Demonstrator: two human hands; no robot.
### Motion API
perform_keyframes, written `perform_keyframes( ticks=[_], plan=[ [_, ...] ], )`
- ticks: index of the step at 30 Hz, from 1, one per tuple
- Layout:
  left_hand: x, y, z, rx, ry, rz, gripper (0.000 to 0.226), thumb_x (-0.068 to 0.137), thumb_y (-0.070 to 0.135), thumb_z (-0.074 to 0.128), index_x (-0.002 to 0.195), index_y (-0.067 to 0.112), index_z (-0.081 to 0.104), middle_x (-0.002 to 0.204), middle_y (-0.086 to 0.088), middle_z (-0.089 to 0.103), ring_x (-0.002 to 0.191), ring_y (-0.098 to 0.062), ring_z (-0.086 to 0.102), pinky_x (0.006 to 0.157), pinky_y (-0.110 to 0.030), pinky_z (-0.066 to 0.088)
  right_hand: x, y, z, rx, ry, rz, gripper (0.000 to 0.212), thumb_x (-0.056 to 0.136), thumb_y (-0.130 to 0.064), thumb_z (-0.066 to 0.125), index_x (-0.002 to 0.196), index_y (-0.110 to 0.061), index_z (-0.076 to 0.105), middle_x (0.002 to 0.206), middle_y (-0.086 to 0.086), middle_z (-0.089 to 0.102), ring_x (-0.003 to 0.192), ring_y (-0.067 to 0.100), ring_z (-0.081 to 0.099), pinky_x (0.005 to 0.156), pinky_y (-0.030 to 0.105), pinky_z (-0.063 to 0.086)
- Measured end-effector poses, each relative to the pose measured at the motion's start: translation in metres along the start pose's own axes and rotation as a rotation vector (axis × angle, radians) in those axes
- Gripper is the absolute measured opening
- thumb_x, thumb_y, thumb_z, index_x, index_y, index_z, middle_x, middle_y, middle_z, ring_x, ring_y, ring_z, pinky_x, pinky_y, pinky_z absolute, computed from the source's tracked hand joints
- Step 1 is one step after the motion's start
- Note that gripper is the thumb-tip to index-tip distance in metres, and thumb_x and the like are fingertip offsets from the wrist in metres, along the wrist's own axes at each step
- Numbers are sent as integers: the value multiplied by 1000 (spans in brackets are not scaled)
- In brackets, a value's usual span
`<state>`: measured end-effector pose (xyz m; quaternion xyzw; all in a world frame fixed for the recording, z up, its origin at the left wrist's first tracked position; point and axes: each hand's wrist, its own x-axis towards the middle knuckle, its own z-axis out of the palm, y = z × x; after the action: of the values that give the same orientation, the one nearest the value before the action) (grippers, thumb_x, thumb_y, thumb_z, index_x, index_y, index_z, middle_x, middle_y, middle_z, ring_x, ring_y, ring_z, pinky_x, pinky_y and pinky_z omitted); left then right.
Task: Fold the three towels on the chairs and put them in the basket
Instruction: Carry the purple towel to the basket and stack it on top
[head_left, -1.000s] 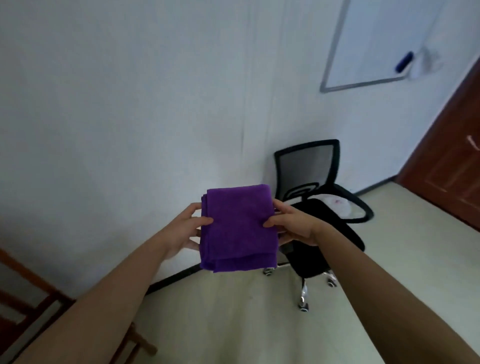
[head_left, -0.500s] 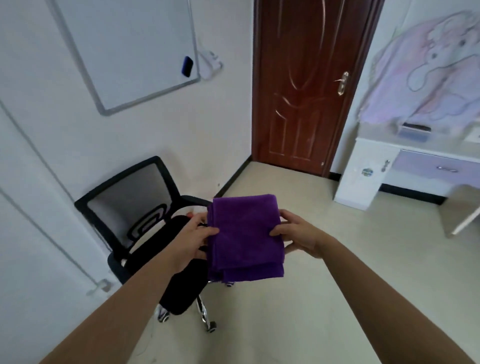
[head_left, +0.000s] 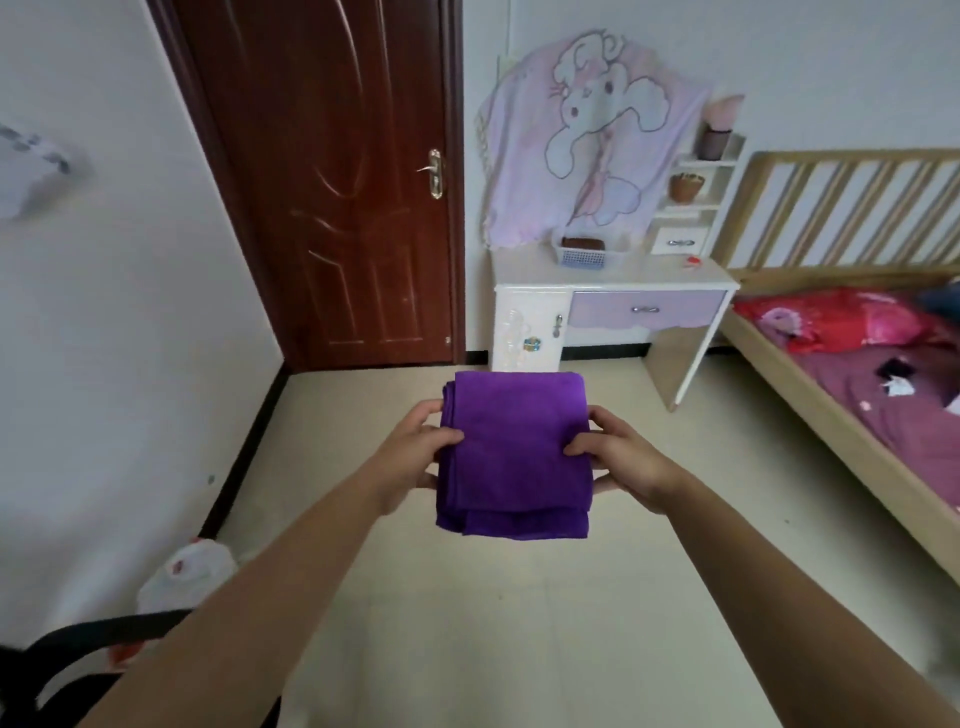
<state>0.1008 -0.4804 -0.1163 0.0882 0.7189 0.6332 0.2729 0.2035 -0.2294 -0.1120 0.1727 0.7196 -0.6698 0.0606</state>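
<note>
A folded purple towel (head_left: 514, 452) is held flat in front of me at chest height, between both hands. My left hand (head_left: 415, 452) grips its left edge, thumb on top. My right hand (head_left: 618, 457) grips its right edge the same way. Across the room a pale blue basket (head_left: 583, 254) stands on a white desk (head_left: 613, 275), with something brown inside it. The black office chair (head_left: 104, 644) shows only as an arm at the lower left.
A dark red door (head_left: 332, 182) is shut at the left of the desk. A wooden bed (head_left: 857, 374) with red and purple bedding fills the right side. A white plastic bag (head_left: 187, 571) lies by the left wall. Beige floor stretches between me and the desk.
My view has swung right, from the wall and office chair to the door, desk and bed. Both hands keep the same hold on the folded towel.
</note>
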Motion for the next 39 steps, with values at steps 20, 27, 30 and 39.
perform_keyframes(
  ticks=[20,27,30,39],
  plan=[
    [419,142,231,30,-177,1,37,94,11,56,124,31,56,118,-10,66,106,-29,67,75,-44,61,268,-52,-350,162,301,-48,35,86,-13,61,116,-29,63,100,-3,72,91,17,68,66,31,55],
    [549,173,266,28,-172,-23,35,95,11,55,125,29,54,114,-12,67,105,-31,67,76,-45,61,378,-76,-433,142,278,-19,41,86,-13,63,124,-30,59,113,2,71,101,21,69,66,30,57],
    [608,182,278,32,-186,-23,36,95,11,55,127,29,53,115,-14,66,102,-31,67,70,-41,60,429,-82,-463,127,298,-15,43,87,-13,64,126,-30,58,115,3,70,102,22,68,62,27,56],
    [827,238,293,13,-197,-17,37,96,13,55,130,28,50,113,-12,67,102,-29,67,70,-42,59,629,-138,-563,91,311,3,46,88,-12,63,130,-30,55,114,5,71,101,22,70,68,33,59]
  ],
)
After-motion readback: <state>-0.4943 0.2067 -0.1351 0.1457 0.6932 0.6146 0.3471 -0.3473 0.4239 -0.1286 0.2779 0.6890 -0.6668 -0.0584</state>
